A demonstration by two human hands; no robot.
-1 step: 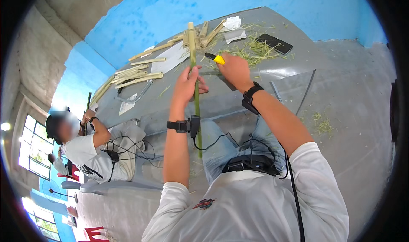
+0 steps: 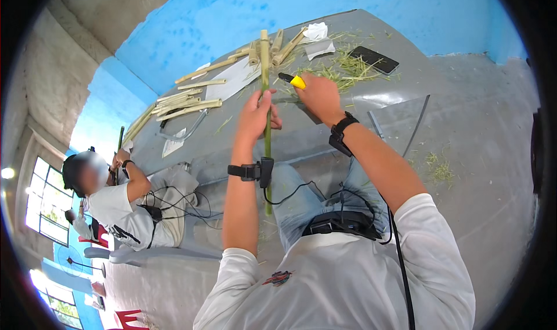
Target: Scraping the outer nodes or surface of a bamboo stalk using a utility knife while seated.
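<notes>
My left hand is closed round a long, thin bamboo stick. The stick stands nearly in line with my forearm, green along its lower length and pale toward its far end. To the right, my right hand grips a tool with a yellow and black handle, its black end pointing toward the stick but apart from it. I cannot make out the tool's working end. Beyond both hands, short pale bamboo pieces lie on the grey table.
Green shavings lie beside a dark phone and crumpled white paper. More bamboo lengths and a hacksaw frame are at the left. A co-worker sits further left. Cables run from my wrist to my waist.
The far end of the bamboo stick has tipped slightly to the right. Both hands are in almost the same place.
</notes>
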